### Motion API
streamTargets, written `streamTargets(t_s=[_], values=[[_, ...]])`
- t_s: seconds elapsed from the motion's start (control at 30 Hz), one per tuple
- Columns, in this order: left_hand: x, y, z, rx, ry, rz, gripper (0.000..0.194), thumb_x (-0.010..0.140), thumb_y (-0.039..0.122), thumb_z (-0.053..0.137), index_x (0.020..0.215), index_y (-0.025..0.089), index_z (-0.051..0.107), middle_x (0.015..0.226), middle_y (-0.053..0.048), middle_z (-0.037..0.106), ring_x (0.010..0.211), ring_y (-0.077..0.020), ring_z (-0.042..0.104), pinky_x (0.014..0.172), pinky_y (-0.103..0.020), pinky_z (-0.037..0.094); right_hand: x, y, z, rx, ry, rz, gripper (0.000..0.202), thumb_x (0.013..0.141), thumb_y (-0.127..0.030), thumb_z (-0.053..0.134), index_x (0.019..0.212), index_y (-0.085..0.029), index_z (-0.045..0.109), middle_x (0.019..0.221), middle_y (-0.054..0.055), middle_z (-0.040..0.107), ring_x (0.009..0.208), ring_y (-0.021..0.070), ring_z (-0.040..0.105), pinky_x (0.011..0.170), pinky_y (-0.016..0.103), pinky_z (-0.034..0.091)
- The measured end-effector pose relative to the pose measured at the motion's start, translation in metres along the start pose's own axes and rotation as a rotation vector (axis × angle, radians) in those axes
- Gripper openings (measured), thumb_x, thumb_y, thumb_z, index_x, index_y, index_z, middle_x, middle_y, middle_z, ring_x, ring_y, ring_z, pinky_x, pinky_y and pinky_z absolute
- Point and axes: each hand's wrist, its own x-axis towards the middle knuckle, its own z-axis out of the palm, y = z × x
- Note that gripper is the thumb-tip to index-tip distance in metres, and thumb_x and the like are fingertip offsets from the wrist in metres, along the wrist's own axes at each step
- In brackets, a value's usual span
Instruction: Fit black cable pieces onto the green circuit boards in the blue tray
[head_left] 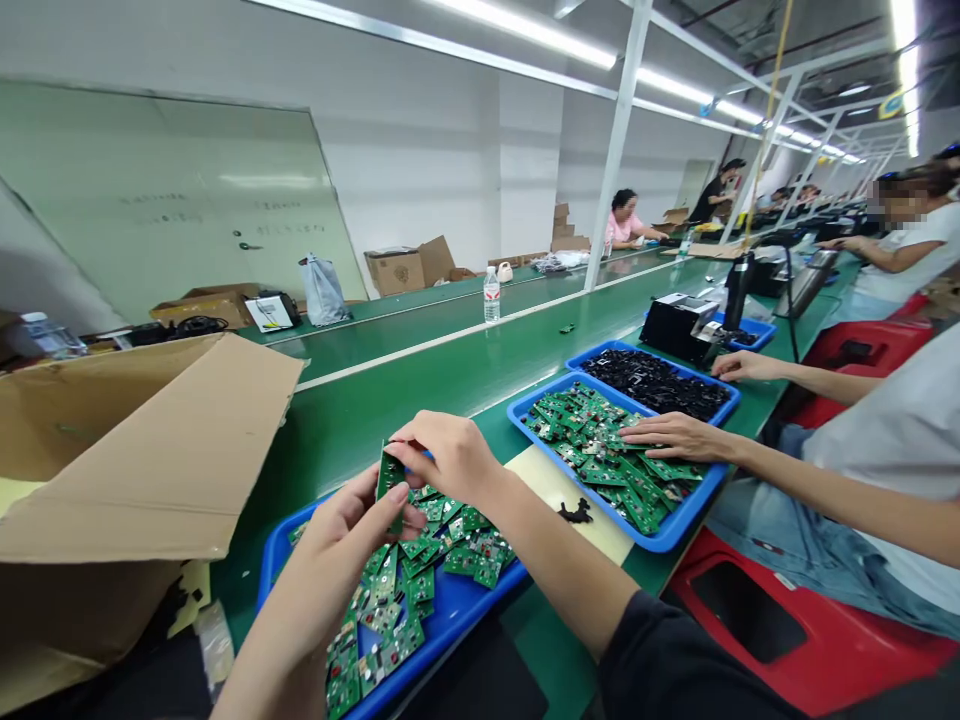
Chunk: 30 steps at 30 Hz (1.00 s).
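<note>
Worktop (375,400), long and green, holds a blue tray (454,605) with a pile of green boards (484,555), and over it the left hand (337,535) and right hand (450,455) pinch one small board (387,475), which seems under way, while I cannot tell which others are done.

The left hand (356,525) and right hand (450,460) hide parts of the circuit board (389,472). The left forearm (281,630) covers some of the blue tray (442,645), which the bottom edge crops. The left edge cuts the cardboard box (157,450), the right edge a seated co-worker (892,440). Handwriting (289,228) on the green door (225,145) is too faint to read.
</note>
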Motion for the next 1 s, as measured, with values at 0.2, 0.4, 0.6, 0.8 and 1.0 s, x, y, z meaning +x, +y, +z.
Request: streamTargets(t_s=[0.2,0.4,0.6,0.8,1.0], values=[[0.002,0.006,0.001,-0.112,-0.063,-0.056,0.045,0.064,0.041,0.081,0.100,0.016,0.069,0.085,-0.004,0.064,0.054,-0.0075,0.050,0.048,-0.019,0.046,0.002,0.000,-0.005,0.003,-0.087,0.006,0.023,0.095,-0.035,0.051,0.089,-0.017,0.063,0.086,0.005,0.070,0.081,0.0143,0.065,0.072,0.022,0.046],[-0.002,0.004,-0.001,-0.142,-0.130,-0.099,0.053,0.065,0.042,0.080,0.108,0.016,0.064,0.080,-0.001,0.062,0.057,-0.0077,0.049,0.051,-0.019,0.046,0.002,0.002,-0.008,-0.046,-0.080,-0.023,0.029,0.097,-0.034,0.048,0.081,-0.017,0.065,0.079,0.003,0.071,0.073,0.0124,0.065,0.067,0.019,0.045],[0.000,-0.008,0.006,0.004,-0.140,-0.081,0.081,0.072,0.054,0.070,0.136,0.015,0.039,0.094,-0.005,0.060,0.065,-0.0122,0.057,0.059,-0.025,0.048,-0.015,0.005,-0.014,-0.147,0.036,0.070,0.042,0.099,-0.037,0.041,0.069,-0.018,0.063,0.065,0.000,0.067,0.062,0.0110,0.061,0.059,0.019,0.043],[0.000,-0.010,0.001,0.203,-0.128,0.030,0.092,0.074,0.063,0.061,0.143,0.015,0.024,0.117,-0.013,0.054,0.080,-0.0175,0.059,0.065,-0.030,0.050,-0.088,0.037,-0.057,-0.307,0.296,0.376,0.047,0.100,-0.040,0.029,0.084,-0.015,0.066,0.070,0.005,0.068,0.055,0.0134,0.061,0.053,0.023,0.049],[-0.009,-0.001,-0.010,0.307,-0.007,0.163,0.074,0.075,0.057,0.060,0.133,0.015,0.042,0.113,-0.012,0.057,0.081,-0.0187,0.060,0.069,-0.034,0.051,-0.179,0.066,-0.116,-0.514,0.355,0.563,0.050,0.091,-0.054,0.038,0.088,-0.015,0.068,0.089,0.015,0.070,0.082,0.0267,0.066,0.075,0.041,0.054]])
